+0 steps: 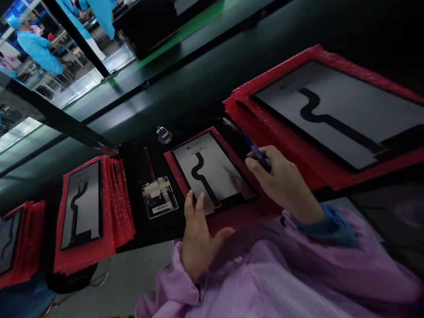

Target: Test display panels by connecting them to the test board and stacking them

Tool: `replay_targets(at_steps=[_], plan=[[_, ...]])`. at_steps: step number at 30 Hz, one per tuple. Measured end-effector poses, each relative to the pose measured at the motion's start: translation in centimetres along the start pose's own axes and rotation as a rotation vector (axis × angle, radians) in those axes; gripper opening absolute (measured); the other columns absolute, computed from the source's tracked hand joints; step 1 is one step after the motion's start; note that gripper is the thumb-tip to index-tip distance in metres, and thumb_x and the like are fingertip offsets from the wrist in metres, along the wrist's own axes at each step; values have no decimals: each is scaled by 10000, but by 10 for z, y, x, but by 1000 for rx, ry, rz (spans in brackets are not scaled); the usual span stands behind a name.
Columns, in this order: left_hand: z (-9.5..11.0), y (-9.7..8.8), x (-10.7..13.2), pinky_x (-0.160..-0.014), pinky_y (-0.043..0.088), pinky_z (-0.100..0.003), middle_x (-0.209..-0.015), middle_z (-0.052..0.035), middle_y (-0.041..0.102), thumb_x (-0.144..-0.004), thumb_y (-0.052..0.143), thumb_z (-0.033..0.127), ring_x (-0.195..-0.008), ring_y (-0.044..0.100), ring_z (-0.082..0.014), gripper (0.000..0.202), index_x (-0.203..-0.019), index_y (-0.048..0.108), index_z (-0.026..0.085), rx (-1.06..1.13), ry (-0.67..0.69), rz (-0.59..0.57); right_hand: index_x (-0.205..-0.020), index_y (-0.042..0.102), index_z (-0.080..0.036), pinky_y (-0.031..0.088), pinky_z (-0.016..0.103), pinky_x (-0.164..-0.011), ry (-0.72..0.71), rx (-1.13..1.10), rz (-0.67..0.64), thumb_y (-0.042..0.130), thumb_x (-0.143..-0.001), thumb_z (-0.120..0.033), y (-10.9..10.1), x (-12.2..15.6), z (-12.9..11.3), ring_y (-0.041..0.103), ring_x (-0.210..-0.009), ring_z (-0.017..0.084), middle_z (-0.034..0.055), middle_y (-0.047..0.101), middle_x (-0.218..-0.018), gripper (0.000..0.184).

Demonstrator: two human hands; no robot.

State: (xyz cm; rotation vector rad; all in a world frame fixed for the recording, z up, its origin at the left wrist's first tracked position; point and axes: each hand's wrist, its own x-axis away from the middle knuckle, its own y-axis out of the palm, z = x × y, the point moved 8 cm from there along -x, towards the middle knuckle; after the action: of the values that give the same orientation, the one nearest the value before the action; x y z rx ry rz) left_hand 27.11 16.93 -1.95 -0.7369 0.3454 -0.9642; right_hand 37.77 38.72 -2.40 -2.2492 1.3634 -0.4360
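Note:
A grey panel with a black winding strip (212, 172) lies on a red bubble-wrap sleeve (175, 165) in front of me on the dark bench. My left hand (197, 236) rests with spread fingers on the panel's near edge. My right hand (283, 183) is closed round a blue pen (256, 152), its tip over the panel's right side. Both sleeves are pink-purple.
A stack of red sleeves with a like panel (331, 110) sits at the right. Another stack (86, 207) lies at the left, one more at the far left (16, 243). A labelled small board (159, 196) and a small clip (163, 133) lie between. People in blue coats stand far back.

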Motion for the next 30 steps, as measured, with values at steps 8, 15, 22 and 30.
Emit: replay_targets(at_steps=[8,15,22,30], plan=[[-19,18,6,-1305,280,-588,-1763,-153,177,-1036,523,466,-1641,126,-310,756,-1673,156,292,-61,-46,-44,-1674,175,-249,459,645,-1156,-469,348,-82,423,-1038,-461,1,44,9,477,-1422,441,199,493,-1514,715],[-27,2,-15,-1321,274,-529,-1738,-152,270,-1057,483,322,-1628,200,-269,652,-1654,237,233,-60,-53,-33,-1708,82,-304,530,561,-1145,-632,353,-328,443,-1054,-474,8,96,59,462,-1495,325,92,439,-1631,766],[-32,-10,-42,-1336,199,-534,-1747,-172,228,-980,584,241,-1640,127,-274,801,-1667,174,210,-117,30,-154,-1677,251,-106,402,608,-1243,-598,323,-484,458,-962,-747,37,74,53,298,-1577,369,185,317,-1678,983],[-25,-43,-54,-1301,301,-470,-1722,-154,312,-994,614,383,-1623,238,-275,784,-1654,219,228,-173,136,-154,-1546,511,-168,474,614,-1165,-624,366,-422,378,-1023,-663,5,34,-4,515,-1416,387,167,565,-1502,732]])
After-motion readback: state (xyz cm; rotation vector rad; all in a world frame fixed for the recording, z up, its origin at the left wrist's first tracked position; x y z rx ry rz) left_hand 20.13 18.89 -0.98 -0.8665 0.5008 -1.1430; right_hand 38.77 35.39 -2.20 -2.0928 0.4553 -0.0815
